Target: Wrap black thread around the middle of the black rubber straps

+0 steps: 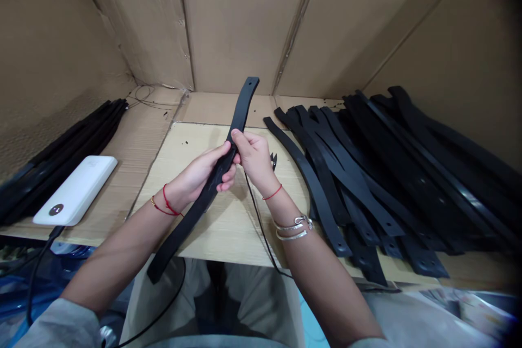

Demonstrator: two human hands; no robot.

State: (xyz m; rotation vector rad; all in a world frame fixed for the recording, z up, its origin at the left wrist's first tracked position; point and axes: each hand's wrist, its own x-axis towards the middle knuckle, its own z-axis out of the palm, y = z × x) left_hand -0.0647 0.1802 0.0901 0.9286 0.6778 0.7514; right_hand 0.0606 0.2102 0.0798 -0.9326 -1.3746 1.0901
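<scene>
A long, gently curved black strap (243, 99), with a hole near its far end, runs slantwise between both hands over the table. My left hand (212, 171) is closed round the strap's middle, thumb on top and fingers beneath. Close beside it, my right hand (253, 157) pinches the strap with the thumb pressed on its face. From under the right hand a thin black cord (256, 209) runs down past the table edge; whether the fingers also grip it is hidden. Small dark snips (273, 161) lie partly covered behind the right wrist.
A heap of similar black straps (326, 174) covers the right side, some overhanging the front edge. More dark strips (77, 147) lie at the left. A white power bank (77, 190) with a cable rests near them. Cardboard walls (240, 22) enclose the back and sides.
</scene>
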